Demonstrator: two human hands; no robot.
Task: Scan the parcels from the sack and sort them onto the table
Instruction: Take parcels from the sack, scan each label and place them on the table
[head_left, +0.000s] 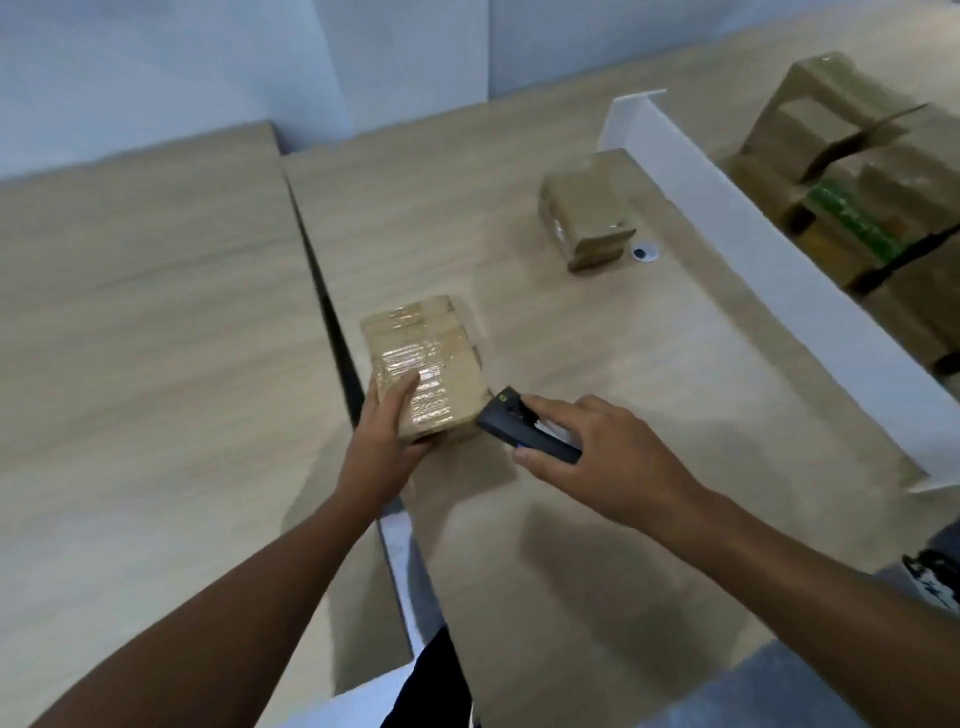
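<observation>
Gripping the near end of a tape-wrapped parcel (426, 364), the left hand (387, 441) holds it flat on the pale wooden worktop (597, 338), just right of a dark gap between two surfaces. The right hand (602, 452) is curled round a dark scanner (524, 428), whose tip sits just beside the parcel's near right corner. Farther right, a second brown parcel (587, 213) rests near a white divider (769, 280). Beyond the divider lies a pile of cardboard boxes (857, 208).
</observation>
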